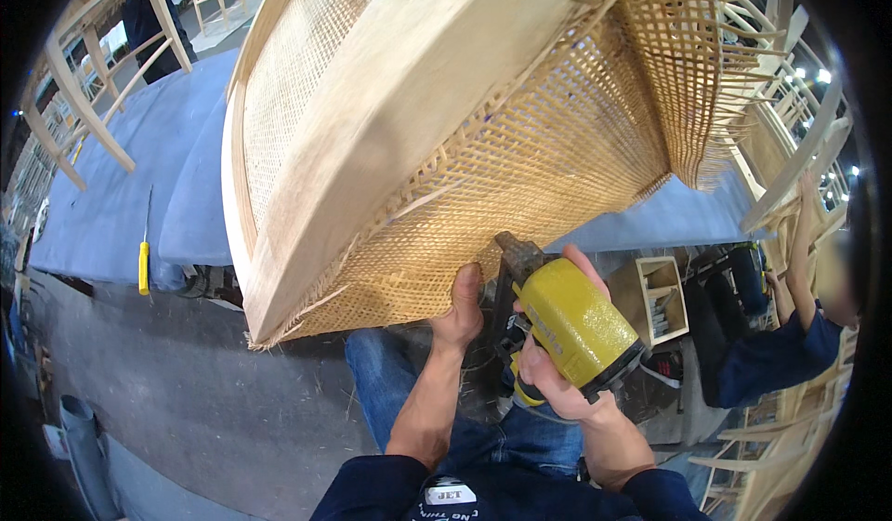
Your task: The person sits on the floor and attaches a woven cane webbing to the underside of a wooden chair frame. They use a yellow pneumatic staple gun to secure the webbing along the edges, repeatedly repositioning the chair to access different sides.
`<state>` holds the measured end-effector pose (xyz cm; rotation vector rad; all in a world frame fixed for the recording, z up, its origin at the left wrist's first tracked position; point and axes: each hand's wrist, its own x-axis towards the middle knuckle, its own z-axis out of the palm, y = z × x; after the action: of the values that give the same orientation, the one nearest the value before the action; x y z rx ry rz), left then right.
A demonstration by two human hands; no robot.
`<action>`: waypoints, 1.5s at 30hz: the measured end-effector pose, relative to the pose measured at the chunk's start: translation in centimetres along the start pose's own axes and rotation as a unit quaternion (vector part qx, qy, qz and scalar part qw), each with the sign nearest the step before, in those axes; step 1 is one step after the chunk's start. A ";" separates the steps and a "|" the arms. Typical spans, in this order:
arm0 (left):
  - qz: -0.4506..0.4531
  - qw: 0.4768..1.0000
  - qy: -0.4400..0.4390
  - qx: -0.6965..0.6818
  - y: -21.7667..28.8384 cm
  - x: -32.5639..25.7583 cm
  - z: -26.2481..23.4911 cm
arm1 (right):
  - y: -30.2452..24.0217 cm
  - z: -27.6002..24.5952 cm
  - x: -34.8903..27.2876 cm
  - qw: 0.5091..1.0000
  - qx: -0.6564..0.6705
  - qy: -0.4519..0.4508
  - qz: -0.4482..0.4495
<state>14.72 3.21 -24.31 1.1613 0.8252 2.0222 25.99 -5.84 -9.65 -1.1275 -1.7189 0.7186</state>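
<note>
Left hand (460, 307): at 6 o'clock of the frame centre, thumb up, fingers pressed against the lower edge of the woven cane sheet (520, 163); the fingertips are hidden behind the weave.

Right hand (548, 372): at 5 o'clock, fingers closed around the grip of a yellow staple gun (576, 321). The gun's dark nose points to 11 o'clock and touches the cane just beside the left thumb.

Chair frame (418, 103): pale bare wood, tilted, filling the upper centre, resting on a blue padded bench (111, 196). Cane sheet stretched over it; loose frayed ends hang at 2 o'clock and along the bottom edge.

Yellow-handled screwdriver (144, 261): at 9 o'clock, lying on the bench edge, well apart from both hands.

More unfinished wooden chairs (102, 47): at 10 o'clock.

Another person (790, 335): at 3 o'clock, in a dark blue sleeve, arm raised to other wooden frames.
</note>
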 end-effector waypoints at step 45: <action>-0.069 0.980 0.039 -0.180 5.1 3.3 -2.1 | -1.7 -1.8 -5.5 0.913 0.399 0.090 -0.004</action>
<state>10.40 2.40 -19.63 0.8046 0.5287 2.0067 27.84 -11.57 -9.56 -0.5798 -1.0867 1.1331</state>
